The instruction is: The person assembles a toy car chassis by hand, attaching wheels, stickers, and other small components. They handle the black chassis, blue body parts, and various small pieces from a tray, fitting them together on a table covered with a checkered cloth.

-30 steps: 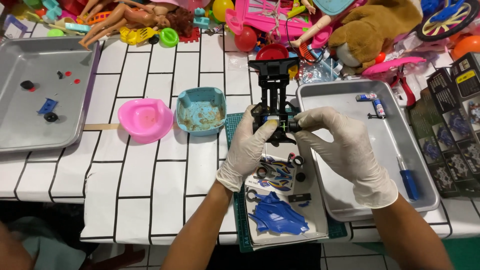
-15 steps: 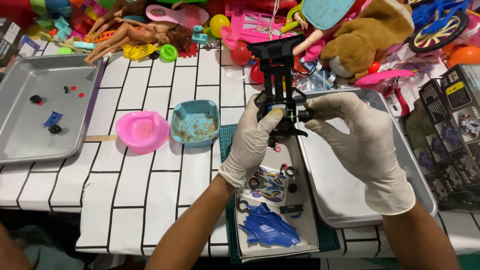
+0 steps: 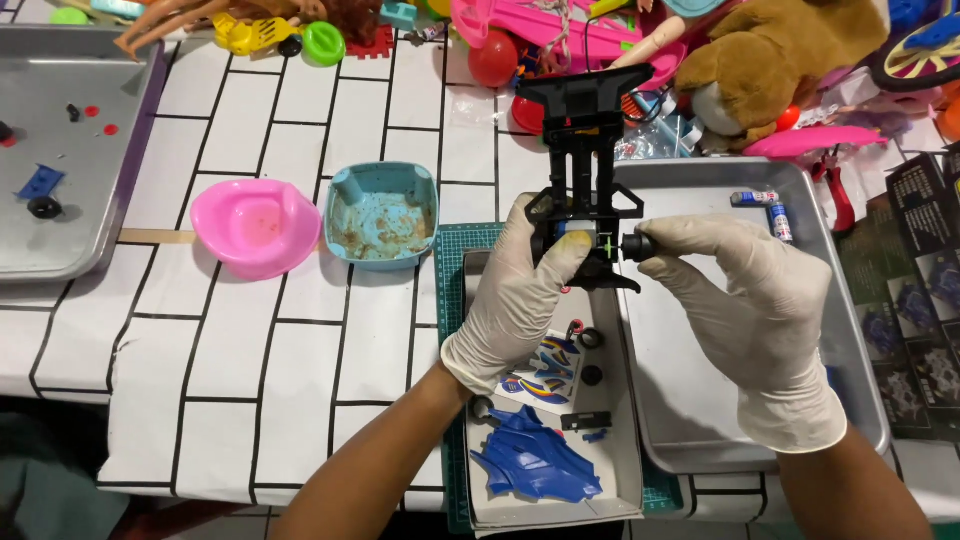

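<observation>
Head view: gloved left hand (image 3: 515, 300) grips the black toy car chassis (image 3: 585, 170) by its lower end, held up above the white parts box (image 3: 625, 420). Right hand (image 3: 760, 310) pinches a small black wheel (image 3: 637, 246) at its side, fingers closed. Blue car body shell (image 3: 535, 462) lies in the box.

Head camera, steep downward view, close over table (image 3: 300, 330).

Two gloved hands, left (image 3: 520, 300) and right (image 3: 750, 310), hold one black toy car chassis (image 3: 585, 190). On the bench stand two metal trays (image 3: 90, 250) (image 3: 860, 400), one pink bowl (image 3: 255, 225) and one blue bowl (image 3: 382, 215). One blue car body shell (image 3: 535, 462) and one sticker sheet (image 3: 545, 370) lie in one white box (image 3: 625, 480).
</observation>
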